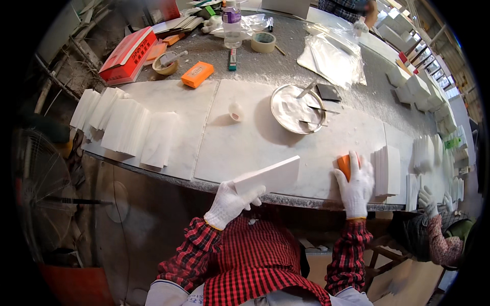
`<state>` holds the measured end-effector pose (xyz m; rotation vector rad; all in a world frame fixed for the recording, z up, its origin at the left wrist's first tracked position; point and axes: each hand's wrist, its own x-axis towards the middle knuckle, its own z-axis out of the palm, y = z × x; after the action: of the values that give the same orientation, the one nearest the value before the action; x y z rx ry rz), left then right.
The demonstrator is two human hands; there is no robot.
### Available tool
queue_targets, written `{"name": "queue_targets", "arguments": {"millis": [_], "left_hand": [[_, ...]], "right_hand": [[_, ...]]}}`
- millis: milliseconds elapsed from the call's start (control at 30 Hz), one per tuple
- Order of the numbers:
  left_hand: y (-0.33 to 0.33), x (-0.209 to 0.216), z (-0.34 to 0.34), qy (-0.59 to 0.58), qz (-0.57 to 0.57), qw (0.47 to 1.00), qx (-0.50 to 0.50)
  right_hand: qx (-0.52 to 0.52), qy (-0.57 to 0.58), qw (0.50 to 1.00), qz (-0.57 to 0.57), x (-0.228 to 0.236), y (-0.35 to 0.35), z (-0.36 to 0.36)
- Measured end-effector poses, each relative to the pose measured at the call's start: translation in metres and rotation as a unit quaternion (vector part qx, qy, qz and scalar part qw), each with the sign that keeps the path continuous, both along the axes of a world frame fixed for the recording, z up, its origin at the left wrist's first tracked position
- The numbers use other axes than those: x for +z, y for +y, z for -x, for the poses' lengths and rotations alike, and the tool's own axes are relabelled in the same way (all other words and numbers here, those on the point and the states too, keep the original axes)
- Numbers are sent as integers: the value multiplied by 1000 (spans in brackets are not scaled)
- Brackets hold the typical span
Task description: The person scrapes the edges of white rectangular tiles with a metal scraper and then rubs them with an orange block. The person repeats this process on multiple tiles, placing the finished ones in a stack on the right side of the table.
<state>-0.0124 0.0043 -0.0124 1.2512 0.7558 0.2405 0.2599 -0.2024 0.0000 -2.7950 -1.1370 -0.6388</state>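
My left hand, in a white knit glove, grips one end of a flat white rectangular tile. The tile tilts up to the right above the front edge of the marble worktop. Farther right, my gloved right hand is closed over an orange block at the worktop; the glove hides part of the block. Just right of that hand stands a stack of white tiles. Beyond both hands sits a metal bowl of white paste, with several flat metal tools in it.
White tile stacks stand at the left. Behind are an orange block, a tape roll, a clear bottle, a red box and plastic bags. A co-worker's gloved hand is at the right. A fan stands lower left.
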Motion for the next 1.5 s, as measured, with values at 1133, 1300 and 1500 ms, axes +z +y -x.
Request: {"name": "queue_targets", "arguments": {"millis": [1133,1300,1500], "left_hand": [[3,6,16,-69,91,992,58],[-11,9,18,-96,134,984,67],[-17,13,18,-92,109,984,111]], "right_hand": [[93,300,884,-345,11,48,67],[200,445,796,-358,27,69,75],[216,389,853,-274,17,48,100]]}}
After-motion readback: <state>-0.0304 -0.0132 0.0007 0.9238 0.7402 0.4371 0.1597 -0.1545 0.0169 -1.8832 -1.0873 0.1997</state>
